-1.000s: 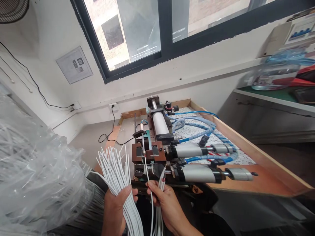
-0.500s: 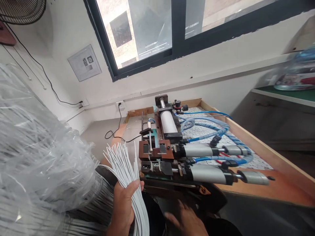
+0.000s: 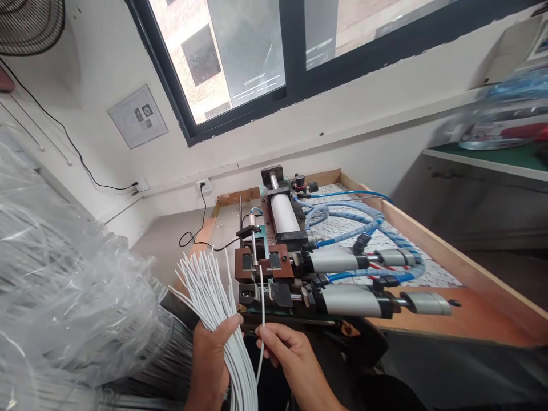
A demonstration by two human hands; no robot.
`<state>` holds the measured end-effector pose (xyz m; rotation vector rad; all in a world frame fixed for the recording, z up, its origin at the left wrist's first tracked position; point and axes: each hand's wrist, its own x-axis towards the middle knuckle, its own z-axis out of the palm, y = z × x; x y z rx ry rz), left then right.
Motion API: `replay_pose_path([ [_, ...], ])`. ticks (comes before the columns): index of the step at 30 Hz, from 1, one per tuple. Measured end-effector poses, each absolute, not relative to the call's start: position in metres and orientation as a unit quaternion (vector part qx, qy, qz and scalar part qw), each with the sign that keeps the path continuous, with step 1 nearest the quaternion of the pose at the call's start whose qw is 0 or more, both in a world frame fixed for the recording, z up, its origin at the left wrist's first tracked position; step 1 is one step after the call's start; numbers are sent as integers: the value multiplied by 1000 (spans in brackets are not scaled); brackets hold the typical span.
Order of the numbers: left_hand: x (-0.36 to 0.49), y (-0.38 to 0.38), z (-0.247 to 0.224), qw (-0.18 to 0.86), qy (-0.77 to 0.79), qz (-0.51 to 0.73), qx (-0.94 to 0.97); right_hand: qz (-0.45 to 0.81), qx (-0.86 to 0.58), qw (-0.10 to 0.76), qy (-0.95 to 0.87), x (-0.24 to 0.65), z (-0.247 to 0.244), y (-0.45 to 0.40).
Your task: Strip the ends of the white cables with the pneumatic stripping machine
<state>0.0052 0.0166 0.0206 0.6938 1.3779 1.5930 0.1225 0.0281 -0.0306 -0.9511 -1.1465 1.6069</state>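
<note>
Two hands: both in view at bottom centre, each closed on white wire.
Left hand (image 3: pixel 213 349): wrapped round the wire bundle (image 3: pixel 216 302), thumb across the front, bundle tilted with its loose ends fanned out at the top.
Right hand (image 3: pixel 287 349): thumb and index finger pinched on the single wire (image 3: pixel 262 311), other fingers curled, close to the left hand but apart from it.
Single wire: near upright, top end at the gap in the brown blocks (image 3: pixel 263 262); can't tell from this angle if the tip is inside the gap or just in front.
Wire bundle: left of the brown blocks, lower part hangs down past the left hand.
Cylinders: front cylinder (image 3: pixel 351 301) and middle cylinder (image 3: pixel 336 260) lie side by side, right of the blocks; rear cylinder (image 3: pixel 285 216) sits behind the blocks, pointing toward the window (image 3: pixel 295 57).
Hoses: blue hoses (image 3: pixel 357 220) loop over the patterned sheet (image 3: pixel 432 265), inside the wooden rim (image 3: pixel 432 242).
Left side: clear plastic wrap (image 3: pixel 81 274) over grey-white strands, bundled.
Wall: framed sheet (image 3: pixel 137 117), plus a socket (image 3: pixel 205 186) with a black cable (image 3: pixel 197 233) plugged in.
Upper left: fan (image 3: pixel 32 23), cut by the view edge.
Right side: green-topped shelf (image 3: pixel 505 157) carrying a clear container (image 3: pixel 500 123), blurred.
</note>
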Motion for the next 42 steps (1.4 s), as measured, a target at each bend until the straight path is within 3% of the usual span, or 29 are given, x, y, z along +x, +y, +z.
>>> replay_pose_path([
  [18,10,11,14,479,557,616,285,776,-316,420,-350,118,-17,40],
  [25,11,6,7,505,563,584,295,728,-351,469,-356,114,-15,34],
  [42,1,14,23,453,590,635,211,747,-378,443,-320,119,-23,31],
])
